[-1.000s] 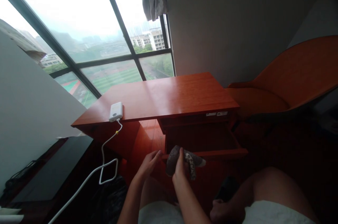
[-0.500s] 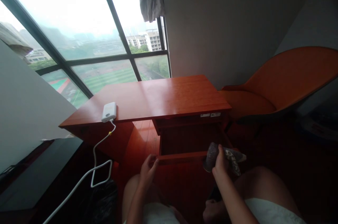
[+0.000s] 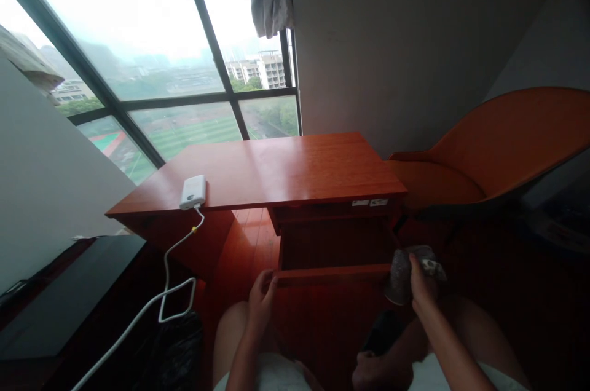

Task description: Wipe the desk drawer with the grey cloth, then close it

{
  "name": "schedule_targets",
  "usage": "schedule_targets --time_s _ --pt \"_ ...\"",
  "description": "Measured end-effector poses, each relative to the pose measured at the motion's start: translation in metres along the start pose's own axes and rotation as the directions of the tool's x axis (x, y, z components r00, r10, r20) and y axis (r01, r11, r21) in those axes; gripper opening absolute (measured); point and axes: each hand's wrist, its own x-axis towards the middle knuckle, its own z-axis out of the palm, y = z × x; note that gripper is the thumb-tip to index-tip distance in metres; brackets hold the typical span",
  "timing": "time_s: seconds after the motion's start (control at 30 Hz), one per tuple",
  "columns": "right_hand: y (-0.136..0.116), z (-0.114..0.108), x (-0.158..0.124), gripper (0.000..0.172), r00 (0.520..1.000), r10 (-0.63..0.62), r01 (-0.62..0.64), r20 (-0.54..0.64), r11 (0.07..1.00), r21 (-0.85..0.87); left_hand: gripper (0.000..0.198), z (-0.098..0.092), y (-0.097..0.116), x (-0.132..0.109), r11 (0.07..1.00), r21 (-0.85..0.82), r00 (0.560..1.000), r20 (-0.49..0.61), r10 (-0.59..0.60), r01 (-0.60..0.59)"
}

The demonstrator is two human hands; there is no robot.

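Observation:
My left hand [image 3: 262, 296] has its fingers curled over the left corner of the open drawer [image 3: 322, 276], gripping its front edge. The drawer sticks out from under the reddish wooden desk [image 3: 304, 163]. Off the drawer's front right corner, my right hand [image 3: 420, 283] is closed around a bundled grey thing [image 3: 400, 277] with a pale, black-patterned part. Its exact kind is not clear, and my fingers hide its middle.
A white power bank [image 3: 193, 190] sits at the desk's front left edge, its white cable [image 3: 167, 262] hanging down to the left. An orange chair [image 3: 502, 145] stands to the right. Sockets [image 3: 378, 201] are set under the desktop. A dark slipper [image 3: 382, 331] lies below.
My right hand has moved right with the grey bundle, away from above the drawer front to beyond its right corner. My left hand stays on the drawer's left corner.

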Motion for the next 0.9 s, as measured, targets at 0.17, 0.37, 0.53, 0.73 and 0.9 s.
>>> schedule_targets --time_s 0.17,0.37,0.53,0.73,0.9 --pt "-0.017 -0.013 -0.010 0.082 0.974 -0.221 0.214 -0.042 0.968 -0.134 0.039 0.000 0.001 0.000 1.000 -0.026 1.000 -0.031 -0.005 0.004" --pt "-0.021 -0.016 -0.045 0.045 0.425 -0.885 0.896 0.189 0.382 -0.225 0.042 -0.001 0.006 -0.002 0.997 -0.062 0.999 -0.016 -0.044 0.043" --pt "-0.034 -0.018 -0.088 0.061 0.219 -0.815 0.973 0.537 0.138 -0.187 0.041 -0.003 0.009 -0.003 0.993 -0.083 0.997 -0.017 -0.080 0.078" --pt "-0.058 0.026 -0.185 0.074 0.181 -0.656 0.981 0.733 0.173 -0.087 0.042 -0.004 0.011 -0.003 0.988 -0.105 0.992 -0.023 -0.120 0.117" --pt "-0.073 0.074 -0.255 0.090 0.057 -0.568 0.980 0.821 0.187 0.062 0.046 -0.005 0.006 -0.002 0.977 -0.146 0.987 -0.033 -0.159 0.152"
